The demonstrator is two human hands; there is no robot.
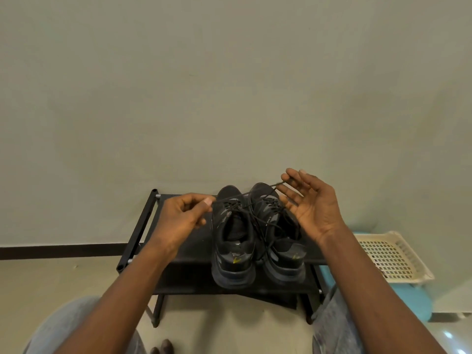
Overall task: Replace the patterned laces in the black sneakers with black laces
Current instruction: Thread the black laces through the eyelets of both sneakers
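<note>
You hold the black lace (245, 193) strung between your hands. Its long axis climbs from low left to high right across the toes of the black sneakers (229, 251) on the slatted rack (189, 251). Your left hand (184, 215) pinches one end, thumb on forefinger, just beside the eyelets and likely next to thread. Your right hand (311, 208) has its fingers spread, and the thin woven cord crosses them; I can't tell whether it's nipped or draped.
</note>
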